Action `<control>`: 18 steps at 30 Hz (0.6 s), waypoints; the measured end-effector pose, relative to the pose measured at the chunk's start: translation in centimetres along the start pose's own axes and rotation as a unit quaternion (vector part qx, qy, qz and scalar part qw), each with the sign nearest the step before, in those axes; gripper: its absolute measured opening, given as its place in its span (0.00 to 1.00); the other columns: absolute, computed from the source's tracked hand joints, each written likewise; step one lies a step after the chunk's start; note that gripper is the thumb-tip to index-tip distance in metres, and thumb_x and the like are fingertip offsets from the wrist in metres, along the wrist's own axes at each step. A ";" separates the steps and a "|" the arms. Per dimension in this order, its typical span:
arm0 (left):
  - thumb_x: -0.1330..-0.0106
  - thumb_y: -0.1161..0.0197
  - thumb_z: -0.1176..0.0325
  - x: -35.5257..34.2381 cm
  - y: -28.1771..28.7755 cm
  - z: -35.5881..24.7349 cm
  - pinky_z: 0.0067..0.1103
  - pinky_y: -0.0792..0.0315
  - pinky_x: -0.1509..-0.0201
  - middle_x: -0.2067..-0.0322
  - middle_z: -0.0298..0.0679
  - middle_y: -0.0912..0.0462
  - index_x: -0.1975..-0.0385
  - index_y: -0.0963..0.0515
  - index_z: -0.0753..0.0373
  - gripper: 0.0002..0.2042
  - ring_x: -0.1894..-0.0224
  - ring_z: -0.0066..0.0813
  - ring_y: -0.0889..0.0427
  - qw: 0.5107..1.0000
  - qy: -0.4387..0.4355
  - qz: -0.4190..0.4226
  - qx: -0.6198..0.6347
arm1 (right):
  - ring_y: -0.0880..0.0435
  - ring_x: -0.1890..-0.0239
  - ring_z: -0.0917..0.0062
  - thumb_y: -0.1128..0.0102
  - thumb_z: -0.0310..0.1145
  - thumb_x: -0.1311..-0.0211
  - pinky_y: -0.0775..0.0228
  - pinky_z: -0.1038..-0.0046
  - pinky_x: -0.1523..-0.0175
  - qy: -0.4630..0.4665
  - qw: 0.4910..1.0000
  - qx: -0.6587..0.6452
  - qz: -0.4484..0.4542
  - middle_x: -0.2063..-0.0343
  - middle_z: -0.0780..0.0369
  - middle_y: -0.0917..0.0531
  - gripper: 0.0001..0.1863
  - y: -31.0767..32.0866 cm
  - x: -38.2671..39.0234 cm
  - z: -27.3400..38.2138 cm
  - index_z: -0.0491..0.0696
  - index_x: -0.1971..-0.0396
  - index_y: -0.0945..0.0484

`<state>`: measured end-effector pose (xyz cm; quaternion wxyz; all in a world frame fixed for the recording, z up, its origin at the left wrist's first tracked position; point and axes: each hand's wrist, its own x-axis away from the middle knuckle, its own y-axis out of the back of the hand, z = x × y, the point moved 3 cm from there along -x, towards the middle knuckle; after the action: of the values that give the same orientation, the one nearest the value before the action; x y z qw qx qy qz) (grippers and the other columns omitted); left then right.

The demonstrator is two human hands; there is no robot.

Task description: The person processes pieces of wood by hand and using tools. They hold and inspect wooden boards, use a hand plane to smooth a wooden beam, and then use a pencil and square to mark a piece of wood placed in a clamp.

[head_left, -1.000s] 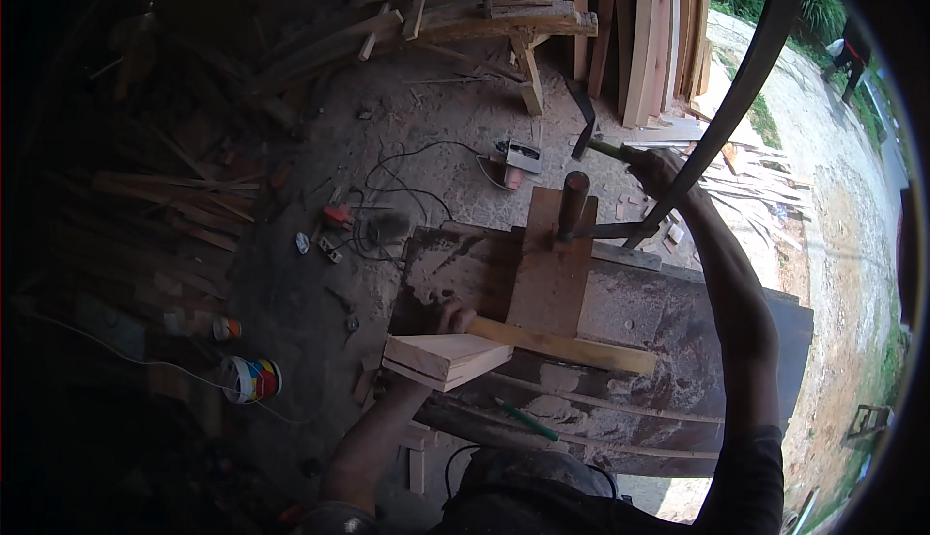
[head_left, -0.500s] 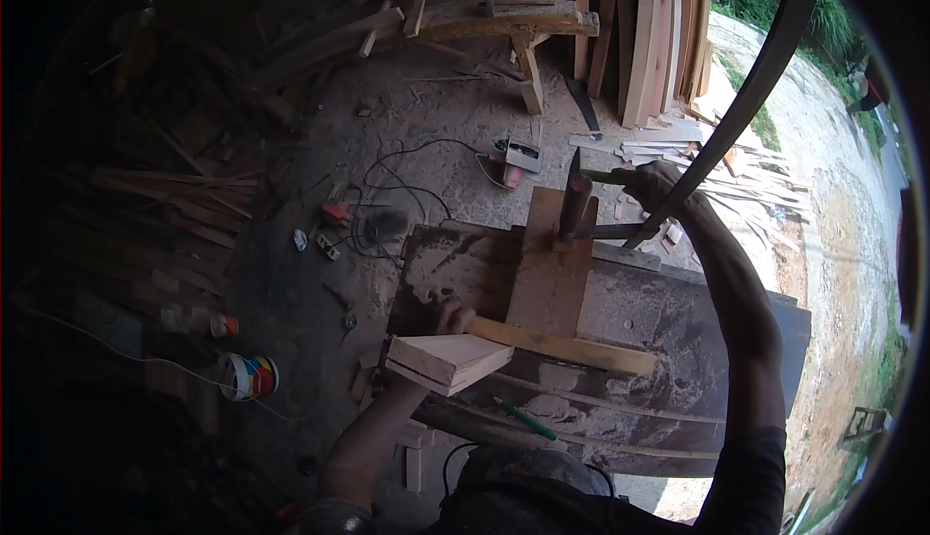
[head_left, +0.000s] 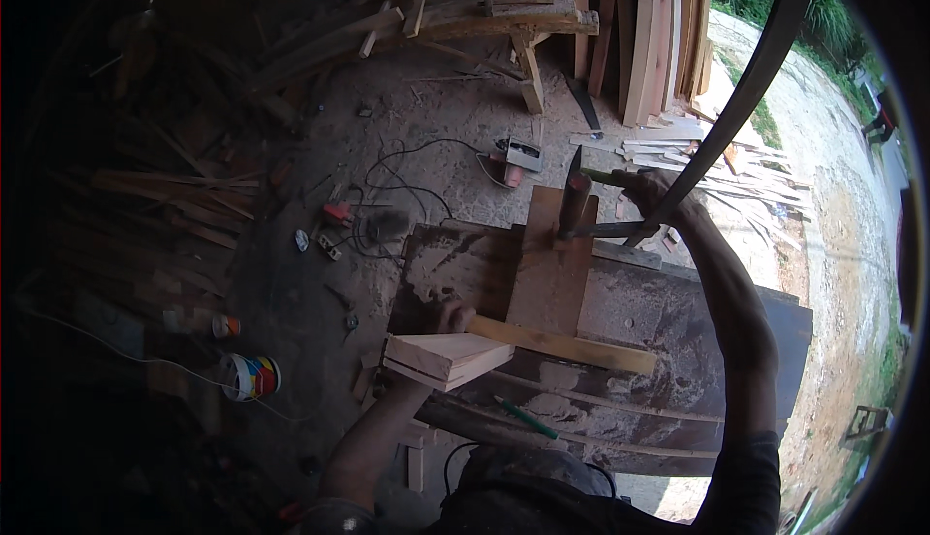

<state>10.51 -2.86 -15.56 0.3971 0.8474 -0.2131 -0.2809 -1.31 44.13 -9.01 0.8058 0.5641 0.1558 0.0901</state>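
My left hand (head_left: 451, 318) is closed at the left end of a long yellowish wooden strip (head_left: 572, 346), which lies across the work table. Pale, angular wood pieces (head_left: 448, 357) sit over my left wrist and hide part of it. My right hand (head_left: 651, 189), raised beyond the table's far side, is wrapped round the greenish handle of a tool that looks like a hammer (head_left: 575, 201). That tool's dark, long head stands over a flat brown board (head_left: 548, 283). A dark curved bar (head_left: 741, 113) passes in front of my right hand and hides part of it.
Sawdust covers the dark table (head_left: 678, 390), where a green pencil-like stick (head_left: 525, 417) lies near the front. Beyond it, a power tool (head_left: 521, 155) and cords lie on the floor. Paint buckets (head_left: 254, 377) stand left; planks (head_left: 654, 41) lean at the back.
My right forearm has shifted slightly, while both hands keep their grip in nearly the same place. At the far right outside, a distant person has moved a little.
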 end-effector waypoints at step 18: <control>0.45 0.29 0.55 -0.8 1.1 -1.4 0.39 0.28 0.46 0.46 0.49 0.35 0.44 0.34 0.57 0.31 0.44 0.50 0.27 0.998 0.041 0.046 -0.019 | 0.16 0.76 0.61 0.40 0.29 0.35 0.27 0.59 0.70 -0.018 1.000 -0.005 0.010 0.79 0.55 0.19 0.17 2.2 -0.3 0.1 0.52 0.46 0.21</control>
<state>10.70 -2.29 -13.74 0.4341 0.8397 -0.2299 -0.2316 -1.48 44.73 -6.89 0.8103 0.5633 0.1350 0.0889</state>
